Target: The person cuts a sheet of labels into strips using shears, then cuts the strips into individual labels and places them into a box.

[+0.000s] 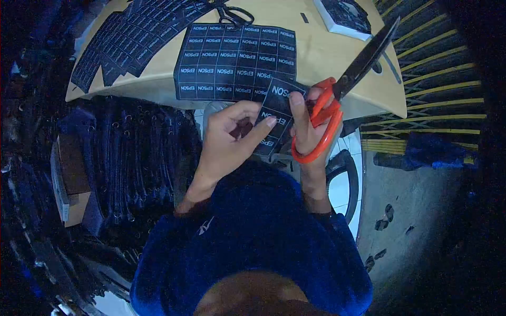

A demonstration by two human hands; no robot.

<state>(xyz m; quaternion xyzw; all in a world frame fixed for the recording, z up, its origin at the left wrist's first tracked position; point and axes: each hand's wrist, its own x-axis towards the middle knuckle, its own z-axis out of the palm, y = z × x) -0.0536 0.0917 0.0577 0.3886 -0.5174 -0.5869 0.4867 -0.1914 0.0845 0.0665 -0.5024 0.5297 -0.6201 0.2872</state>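
My left hand (232, 134) pinches a narrow black strip (278, 108) printed with white EPSON labels, thumb on its face. At the strip's upper end, the thumb of my right hand (308, 126) touches it. That same hand is closed round the orange-handled scissors (333, 102), whose dark blades point up and right, away from the strip. Whether the blades are fully together is hard to make out. Behind the strip, a larger black sheet of EPSON labels (237, 58) lies on the table and hangs over its front edge.
Several more label strips (137, 39) fan out on the wooden table (311, 58) at the left. Black-handled scissors (235, 17) lie at the back. A white box (345, 18) with dark pieces stands back right. Dark straps (132, 158) hang at the left; yellow slats (427, 95) are at the right.
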